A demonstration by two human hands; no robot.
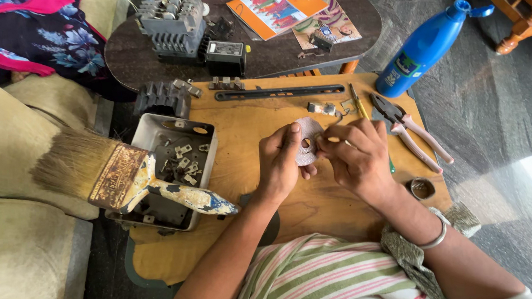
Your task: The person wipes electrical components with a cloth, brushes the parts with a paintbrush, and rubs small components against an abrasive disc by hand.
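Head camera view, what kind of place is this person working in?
Probably a home living room used as a makeshift repair spot. A cushioned sofa sits beside a low wooden board with pliers and a metal tray of small parts, while both hands hold a small perforated disc.

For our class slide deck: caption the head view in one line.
Both hands, left hand and right hand, hold a small pale disc with a hole over a wooden board.

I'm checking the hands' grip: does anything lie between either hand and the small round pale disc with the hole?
Nothing visible does. The left hand and the right hand both touch the pale disc directly, fingers on its left and right edges, above the wooden board. The pliers lie apart, to the right.
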